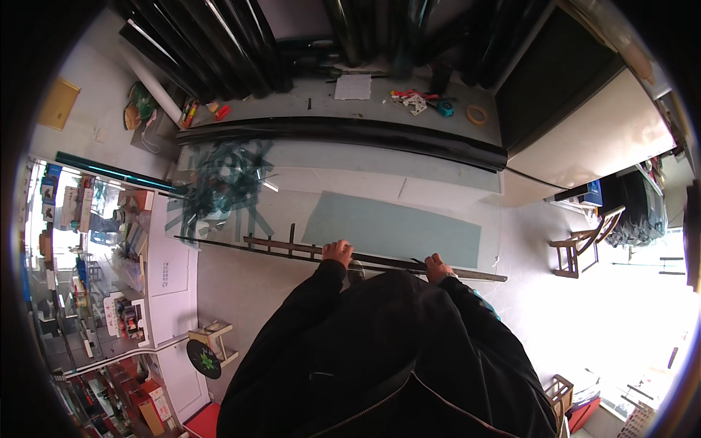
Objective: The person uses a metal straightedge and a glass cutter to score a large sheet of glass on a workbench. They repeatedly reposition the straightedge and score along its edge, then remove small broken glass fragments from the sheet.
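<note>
A long, narrow dark bar with several short crosspieces near its left part runs across in front of me. My left hand is closed over its middle. Farther right, my right hand is closed at the same bar. A small dark pointed piece sticks out beside the right fingers; its kind is too small to tell. Just beyond the bar lies a flat pale blue-green sheet. My palms and the undersides of my fingers are hidden.
Tangled dark film strips lie at the left. Behind the sheet stretches a long black roll. A tape ring and a teal tape measure sit farther back. Left stands a stool; right, a wooden chair.
</note>
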Available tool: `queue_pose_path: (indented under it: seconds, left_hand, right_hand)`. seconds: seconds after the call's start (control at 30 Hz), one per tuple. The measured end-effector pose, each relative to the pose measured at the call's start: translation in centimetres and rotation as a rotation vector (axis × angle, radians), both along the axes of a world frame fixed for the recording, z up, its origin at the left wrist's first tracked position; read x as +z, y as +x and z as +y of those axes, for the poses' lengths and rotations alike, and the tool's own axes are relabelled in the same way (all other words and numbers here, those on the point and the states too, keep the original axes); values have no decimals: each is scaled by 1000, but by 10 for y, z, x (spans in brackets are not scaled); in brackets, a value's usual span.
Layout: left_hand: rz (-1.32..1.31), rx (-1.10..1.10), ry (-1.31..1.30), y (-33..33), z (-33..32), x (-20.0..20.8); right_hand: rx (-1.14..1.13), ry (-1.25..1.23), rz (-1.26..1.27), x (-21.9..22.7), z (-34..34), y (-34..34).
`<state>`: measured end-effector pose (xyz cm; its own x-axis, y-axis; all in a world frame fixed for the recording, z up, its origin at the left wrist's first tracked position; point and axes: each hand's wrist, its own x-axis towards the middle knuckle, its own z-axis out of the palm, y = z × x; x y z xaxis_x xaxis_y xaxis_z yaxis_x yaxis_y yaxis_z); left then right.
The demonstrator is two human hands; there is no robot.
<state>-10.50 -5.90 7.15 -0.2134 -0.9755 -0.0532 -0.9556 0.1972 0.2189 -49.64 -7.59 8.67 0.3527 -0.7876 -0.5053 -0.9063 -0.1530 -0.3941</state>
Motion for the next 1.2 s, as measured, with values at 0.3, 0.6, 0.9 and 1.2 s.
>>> queue_pose_path:
  seconds: [0.3, 0.6, 0.9, 1.2]
  left_hand:
    - [145, 24, 325, 9, -31, -10]
    - [302, -29, 344, 0, -42, -9]
    - [196, 76, 303, -9, -38, -5]
    - [130, 133, 183, -18, -33, 8]
  right_hand:
    - [-37, -76, -61, 7, 1, -5]
    - [-102, -123, -39, 11, -16, -11]
    - [-68, -96, -25, 2, -27, -16]
    - [-107, -140, -71, -9, -24, -20]
